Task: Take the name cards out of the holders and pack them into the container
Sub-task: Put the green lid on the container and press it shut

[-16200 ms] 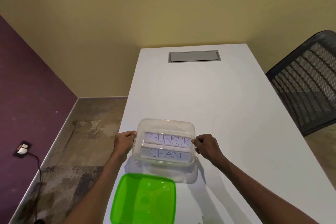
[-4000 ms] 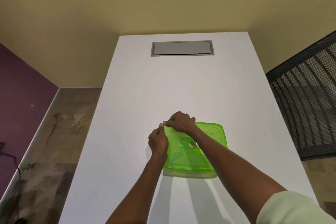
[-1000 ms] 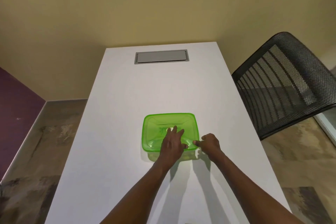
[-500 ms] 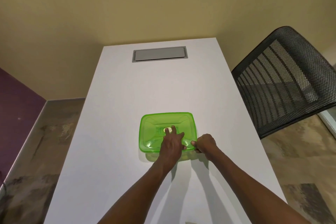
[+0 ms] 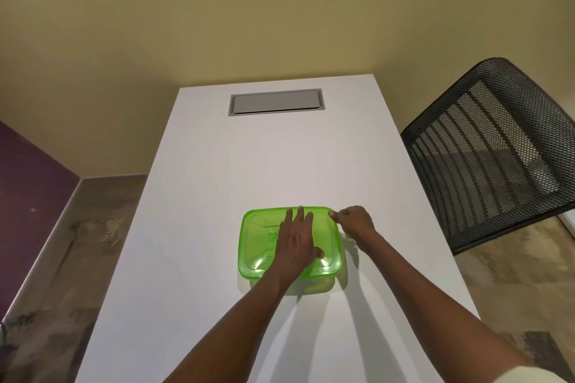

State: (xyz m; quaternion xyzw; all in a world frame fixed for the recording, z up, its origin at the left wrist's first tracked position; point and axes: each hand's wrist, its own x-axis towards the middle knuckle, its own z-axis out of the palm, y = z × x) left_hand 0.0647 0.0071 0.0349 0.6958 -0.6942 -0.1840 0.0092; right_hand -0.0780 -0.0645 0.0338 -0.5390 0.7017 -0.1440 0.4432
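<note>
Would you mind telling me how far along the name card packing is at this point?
Nearly finished. The green lid already covers the container on the white table; no cards or holders remain outside. The left hand presses flat on the lid while the right hand works its far right corner. Only sealing seems left.

1. Two bare forearms in view, no watch, rings or bands visible.
2. Left hand and right hand both bare, no gloves.
3. Right arm: edge of a pale cream sleeve at the bottom right corner, ends above the elbow.
4. Left arm: no sleeve in view.
</note>
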